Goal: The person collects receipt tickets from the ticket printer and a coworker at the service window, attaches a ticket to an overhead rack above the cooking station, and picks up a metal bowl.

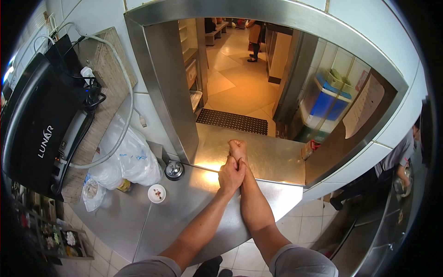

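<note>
As the left hand grasps the right wrist, right hand clenched, steel counter below

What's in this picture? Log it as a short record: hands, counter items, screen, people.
left hand: fingers around the right forearm, near the wrist
right hand: curled, at the metal ledge
counter: call bell, white dish with small bits, plastic bags
screen casing: marked LUNAR
other people: one through the opening, one at right
</note>
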`<state>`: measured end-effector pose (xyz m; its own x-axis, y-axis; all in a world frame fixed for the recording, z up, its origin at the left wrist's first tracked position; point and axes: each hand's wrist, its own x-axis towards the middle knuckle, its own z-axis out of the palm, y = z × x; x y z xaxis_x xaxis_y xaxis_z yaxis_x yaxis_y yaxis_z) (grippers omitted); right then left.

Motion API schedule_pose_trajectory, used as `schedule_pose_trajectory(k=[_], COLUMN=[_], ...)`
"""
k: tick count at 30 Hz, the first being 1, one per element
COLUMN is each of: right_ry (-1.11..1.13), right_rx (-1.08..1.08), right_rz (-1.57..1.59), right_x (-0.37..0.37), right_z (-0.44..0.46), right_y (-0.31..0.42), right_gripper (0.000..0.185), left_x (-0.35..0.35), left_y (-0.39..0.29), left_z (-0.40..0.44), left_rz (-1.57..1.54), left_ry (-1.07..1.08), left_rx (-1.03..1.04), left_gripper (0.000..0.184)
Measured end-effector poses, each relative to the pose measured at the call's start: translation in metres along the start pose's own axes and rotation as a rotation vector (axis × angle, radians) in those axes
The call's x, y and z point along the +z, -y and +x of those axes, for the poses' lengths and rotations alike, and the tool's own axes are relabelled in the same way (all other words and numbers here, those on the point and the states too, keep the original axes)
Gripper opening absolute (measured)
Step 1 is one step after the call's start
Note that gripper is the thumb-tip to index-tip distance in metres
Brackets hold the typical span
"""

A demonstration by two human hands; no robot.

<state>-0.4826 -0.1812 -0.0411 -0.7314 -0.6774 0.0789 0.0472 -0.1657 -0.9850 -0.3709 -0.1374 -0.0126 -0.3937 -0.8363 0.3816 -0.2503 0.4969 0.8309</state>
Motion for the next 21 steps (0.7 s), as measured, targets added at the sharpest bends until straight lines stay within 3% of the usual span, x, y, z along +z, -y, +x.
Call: schedule_pose_trajectory(k=[21], right_ry=[0.0], right_rx=[-0.019], right_rz=[-0.002], right_x=[-0.0006], right_z=[0.0057], right_y=[-0.0073], right_gripper=[0.045], left_x=[0.0018], left_y=[0.0032], left_z=[0.0001], left_rz=[0.032], left_ry=[0.01], left_rx=[0.021], left_gripper=[0.035])
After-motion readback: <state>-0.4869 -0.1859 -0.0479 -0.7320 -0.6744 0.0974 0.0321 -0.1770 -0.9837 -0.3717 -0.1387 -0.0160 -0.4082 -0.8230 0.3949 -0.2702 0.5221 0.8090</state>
